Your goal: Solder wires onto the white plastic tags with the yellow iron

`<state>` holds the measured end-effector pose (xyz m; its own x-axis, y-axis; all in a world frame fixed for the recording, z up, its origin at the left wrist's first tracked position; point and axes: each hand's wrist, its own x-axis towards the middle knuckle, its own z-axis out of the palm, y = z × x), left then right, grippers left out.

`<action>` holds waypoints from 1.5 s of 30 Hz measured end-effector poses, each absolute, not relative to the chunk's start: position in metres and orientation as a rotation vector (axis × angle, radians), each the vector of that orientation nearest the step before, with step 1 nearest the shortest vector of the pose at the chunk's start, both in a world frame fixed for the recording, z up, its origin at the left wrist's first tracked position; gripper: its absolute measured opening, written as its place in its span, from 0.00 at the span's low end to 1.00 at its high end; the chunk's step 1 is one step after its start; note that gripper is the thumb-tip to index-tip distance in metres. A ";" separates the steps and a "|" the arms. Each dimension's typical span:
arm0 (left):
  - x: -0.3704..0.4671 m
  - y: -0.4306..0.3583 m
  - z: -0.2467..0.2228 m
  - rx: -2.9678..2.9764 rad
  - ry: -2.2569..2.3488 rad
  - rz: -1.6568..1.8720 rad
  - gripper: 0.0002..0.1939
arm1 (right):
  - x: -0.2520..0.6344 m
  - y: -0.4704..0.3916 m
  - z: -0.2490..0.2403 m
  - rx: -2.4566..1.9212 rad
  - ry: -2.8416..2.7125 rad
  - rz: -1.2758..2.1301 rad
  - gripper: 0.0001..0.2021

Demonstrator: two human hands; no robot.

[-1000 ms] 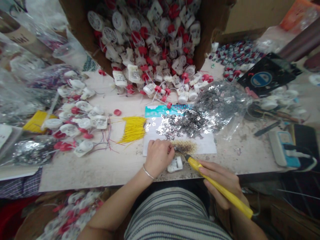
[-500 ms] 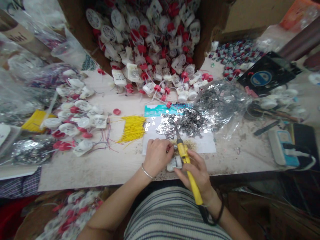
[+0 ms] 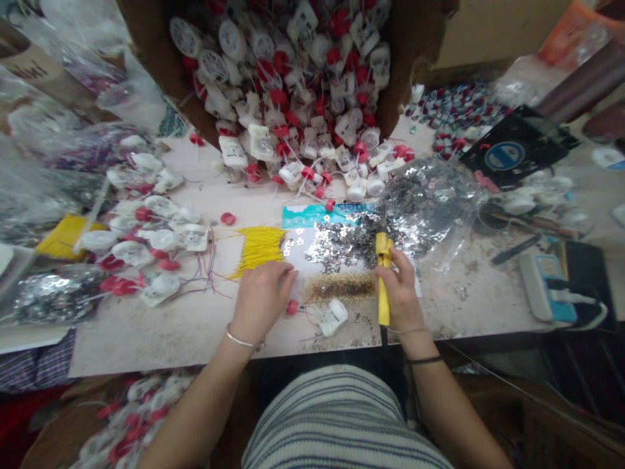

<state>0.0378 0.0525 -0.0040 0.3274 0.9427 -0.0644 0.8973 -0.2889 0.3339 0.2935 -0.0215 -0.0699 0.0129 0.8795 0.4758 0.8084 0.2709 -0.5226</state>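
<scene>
In our right hand (image 3: pixel 403 293) we grip the yellow-handled tool (image 3: pixel 383 303), its tip at the small metal pieces (image 3: pixel 336 244). Our left hand (image 3: pixel 263 296) curls beside the yellow wires (image 3: pixel 258 251); whether its fingertips pinch anything, we cannot tell. The white part (image 3: pixel 333 317) lies between our hands, near a red cap (image 3: pixel 291 307). We do best steering the tip clear of both. Beyond, the cardboard box (image 3: pixel 417 71) brims with white-and-red parts (image 3: pixel 307 104); the clear bag (image 3: pixel 452 244) holds more metal pieces.

Yellow soldering iron (image 3: pixel 383 296) — in right grip (image 3: pixel 404 293)
</scene>
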 end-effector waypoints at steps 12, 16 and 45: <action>0.002 0.086 -0.015 2.558 1.740 0.390 0.09 | 0.273 -0.039 -0.074 -1.279 -1.768 0.285 0.22; 0.002 0.086 -0.010 2.619 1.615 0.552 0.08 | 0.282 -0.031 -0.068 -1.292 -1.814 0.318 0.20; 0.119 0.052 -0.003 2.332 1.342 -0.069 0.12 | 0.291 -0.112 -0.022 -1.453 -1.693 0.388 0.23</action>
